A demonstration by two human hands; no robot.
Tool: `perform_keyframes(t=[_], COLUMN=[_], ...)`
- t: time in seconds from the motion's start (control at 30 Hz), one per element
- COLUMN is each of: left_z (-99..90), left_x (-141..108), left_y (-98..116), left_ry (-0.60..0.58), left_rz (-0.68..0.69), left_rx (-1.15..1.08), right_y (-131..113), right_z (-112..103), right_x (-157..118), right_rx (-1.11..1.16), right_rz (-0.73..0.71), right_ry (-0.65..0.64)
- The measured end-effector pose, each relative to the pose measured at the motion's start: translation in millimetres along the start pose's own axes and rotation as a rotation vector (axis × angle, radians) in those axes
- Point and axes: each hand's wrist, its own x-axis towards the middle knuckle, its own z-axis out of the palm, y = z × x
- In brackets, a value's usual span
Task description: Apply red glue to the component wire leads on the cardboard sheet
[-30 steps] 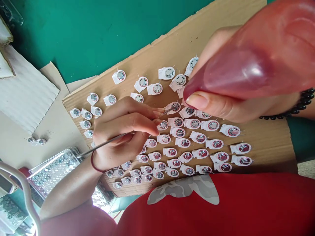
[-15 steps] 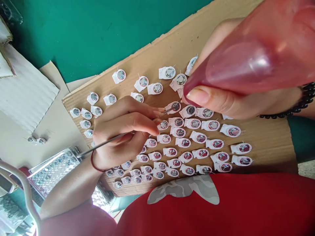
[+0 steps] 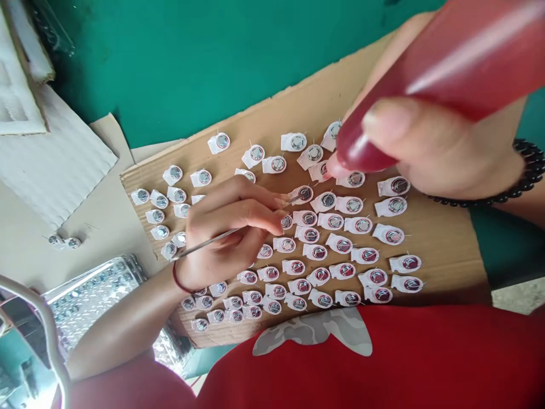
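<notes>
My left hand (image 3: 232,227) is closed in a pen-like pinch around a thin metal rod (image 3: 204,245). The rod's tip rests over a small round silver disc on a white tab (image 3: 300,195). Wrapped around a translucent dark-red squeeze bottle (image 3: 447,74) is my right hand (image 3: 443,145), its thumb on the bottle's side. The bottle tilts down to the left, and its narrow end lies above the discs, close to a fingertip. Whether anything comes out of it I cannot see. Several more tabbed discs lie in rough rows on a cardboard sheet (image 3: 451,250).
Beneath the cardboard is a green mat (image 3: 191,62). White corrugated sheets (image 3: 63,153) lie at the left, with two loose discs (image 3: 63,242) below them. A clear tray of small parts (image 3: 97,289) and a pale cable (image 3: 51,335) occupy the lower left.
The view has shifted slightly. My right thumb and the bottle have moved, uncovering more discs below the right hand. The rod's tip stays over the same disc.
</notes>
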Motion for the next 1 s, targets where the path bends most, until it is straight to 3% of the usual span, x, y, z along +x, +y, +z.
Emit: perform_keyframes(t=[0.1, 0.2, 0.33, 0.47, 0.57, 0.63, 0.73, 0.83, 0.9, 1.0], left_z=[-4.7, -18.8, -45.2, -79.9, -104.2, -109.0, -92.4, -54.6, -26.0, 10.7], left_x=[2.3, 6.3, 6.9, 5.2, -4.3, -22.0, -68.4, -125.1, -157.8, -189.0], left_y=[6.8, 18.7, 29.5, 28.7, 39.0, 55.5, 87.7, 115.4, 126.0, 130.0], left_ry=[0.075, 0.215, 0.479, 0.757, 0.904, 0.955, 0.950, 0.926, 0.975, 1.112], left_rz=[0.028, 0.068, 0.100, 0.090, 0.010, -0.073, -0.255, -0.461, -0.551, -0.574], left_rx=[-0.016, 0.023, 0.065, 0.021, -0.063, -0.132, -0.233, -0.318, -0.353, -0.405], right_y=[-3.0, -5.7, -24.8, -34.7, -17.9, -3.9, 8.2, 10.5, 10.4, 9.9], right_z=[-6.6, -25.3, -57.0, -73.9, -77.3, -75.9, -68.7, -58.8, -54.3, -55.0], right_x=[14.8, 34.4, 39.6, -8.1, -63.3, -98.7, -138.9, -157.8, -161.4, -163.3], right_rx=[0.291, 0.537, 0.523, 0.565, 0.620, 0.661, 0.728, 0.792, 0.828, 0.853], right_rz=[-0.031, 0.180, 0.295, 0.318, 0.344, 0.375, 0.405, 0.430, 0.434, 0.401], right_ry=[0.098, 0.082, 0.060, 0.300, 0.514, 0.581, 0.616, 0.601, 0.580, 0.591])
